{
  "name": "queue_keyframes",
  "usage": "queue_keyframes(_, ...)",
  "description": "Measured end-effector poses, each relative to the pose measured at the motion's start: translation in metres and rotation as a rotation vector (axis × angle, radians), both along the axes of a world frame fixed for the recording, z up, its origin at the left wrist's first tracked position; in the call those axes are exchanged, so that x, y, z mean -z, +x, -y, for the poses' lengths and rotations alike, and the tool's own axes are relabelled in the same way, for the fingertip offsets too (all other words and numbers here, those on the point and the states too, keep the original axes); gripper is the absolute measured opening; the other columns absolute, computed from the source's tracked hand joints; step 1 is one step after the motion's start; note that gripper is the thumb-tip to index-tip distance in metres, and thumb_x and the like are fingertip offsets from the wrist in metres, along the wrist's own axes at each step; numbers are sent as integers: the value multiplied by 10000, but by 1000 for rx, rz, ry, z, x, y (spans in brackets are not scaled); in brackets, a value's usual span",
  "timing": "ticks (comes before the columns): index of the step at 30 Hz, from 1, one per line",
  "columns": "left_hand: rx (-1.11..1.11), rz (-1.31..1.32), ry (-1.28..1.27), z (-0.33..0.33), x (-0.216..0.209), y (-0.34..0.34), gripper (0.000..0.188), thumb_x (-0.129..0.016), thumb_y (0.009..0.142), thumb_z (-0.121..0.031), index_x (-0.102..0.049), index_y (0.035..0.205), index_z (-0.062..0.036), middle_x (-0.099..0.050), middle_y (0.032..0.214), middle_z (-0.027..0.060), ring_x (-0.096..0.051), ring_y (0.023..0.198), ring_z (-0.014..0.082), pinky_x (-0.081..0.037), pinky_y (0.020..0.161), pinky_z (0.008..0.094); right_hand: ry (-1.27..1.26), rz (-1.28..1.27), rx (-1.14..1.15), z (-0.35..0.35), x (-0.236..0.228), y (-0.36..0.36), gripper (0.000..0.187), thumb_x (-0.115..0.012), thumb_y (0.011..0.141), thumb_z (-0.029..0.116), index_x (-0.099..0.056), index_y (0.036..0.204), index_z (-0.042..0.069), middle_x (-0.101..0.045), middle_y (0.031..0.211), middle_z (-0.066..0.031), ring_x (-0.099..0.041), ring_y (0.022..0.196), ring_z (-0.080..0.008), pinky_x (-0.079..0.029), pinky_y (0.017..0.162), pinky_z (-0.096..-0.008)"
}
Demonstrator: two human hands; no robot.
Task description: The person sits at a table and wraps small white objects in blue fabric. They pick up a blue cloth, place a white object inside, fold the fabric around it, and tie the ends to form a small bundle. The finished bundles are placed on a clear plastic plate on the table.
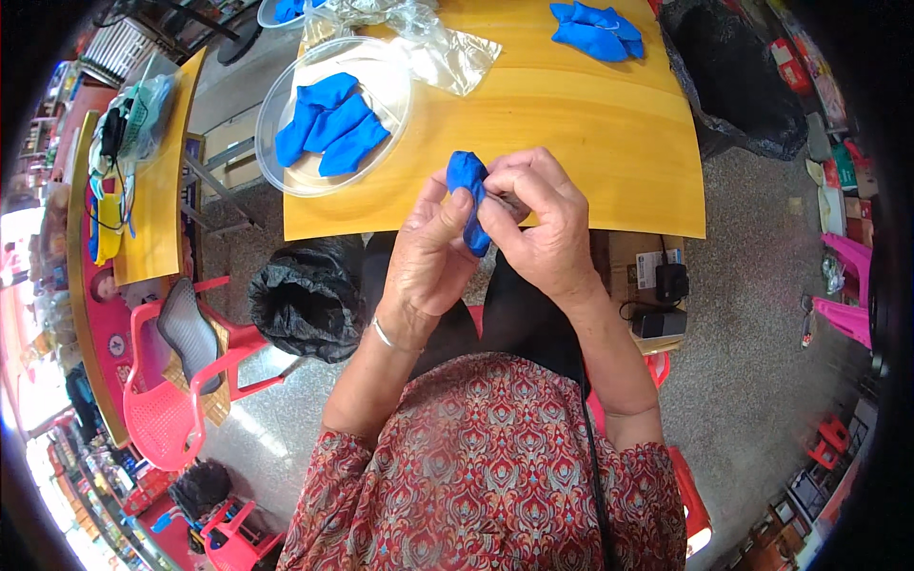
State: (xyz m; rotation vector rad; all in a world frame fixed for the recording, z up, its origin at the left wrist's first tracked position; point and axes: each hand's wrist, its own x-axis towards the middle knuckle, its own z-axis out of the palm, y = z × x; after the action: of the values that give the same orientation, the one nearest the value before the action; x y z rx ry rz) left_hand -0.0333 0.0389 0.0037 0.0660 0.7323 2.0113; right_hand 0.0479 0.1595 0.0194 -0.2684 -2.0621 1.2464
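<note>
A small, bunched blue cloth piece (466, 175) is held up just over the near edge of the yellow table (571, 124). My left hand (430, 243) grips it, with the thumb pressed across its front. From the other side, the closed fingertips of my right hand (545, 221) pinch its right edge. The fingers hide part of the cloth, so its full shape cannot be made out. Left of my hands stands a round clear plastic tub (269, 152) with several similar blue pieces (333, 124) in it. Another small blue pile (598, 33) lies at the table's far right.
Crumpled clear plastic bags (447, 57) lie at the back beside the tub. Black bags hang open below the table at left (309, 300) and off its right side (738, 76). A pink chair (162, 409) stands at left, and a cardboard box (628, 262) sits under the table.
</note>
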Motion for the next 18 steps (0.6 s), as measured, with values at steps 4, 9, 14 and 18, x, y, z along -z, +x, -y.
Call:
queue_keyframes(4,-71,-15,41,-3,-23,6,519,-680,908,-216,-435,1330,-41,-522,1340,135,-554,1172,230,-452,1009,382,62,-8,-164,2,-15,11,246,-739,762,117,-672,970,4,-565,1016,-130,-602,933,-273,-501,776,-369)
queue_keyframes(9,-2,-80,114,6,-16,10,560,-671,904,-242,-438,1374,-46,-432,1449,153,-449,1310,276,-348,1120,444,433,189,-154,1,-21,29,504,-763,750,287,-643,1202,100,-533,1102,-118,-541,1006,-285,-446,836,-398)
queue_keyframes(14,20,30,92,-1,-4,24,532,-681,898,-176,-446,1358,-50,-507,1374,122,-485,1272,248,-391,1087,401,238,239,-111,10,-15,36,484,-744,799,225,-616,1222,30,-558,1035,-116,-570,920,-274,-469,806,-363)
queue_keyframes(18,52,63,169,5,-9,24,579,-717,870,-187,-445,1366,-65,-515,1369,106,-490,1267,230,-398,1078,383,-92,79,-257,7,-15,40,387,-686,864,112,-597,1207,-45,-589,999,-117,-606,882,-238,-485,795,-302)
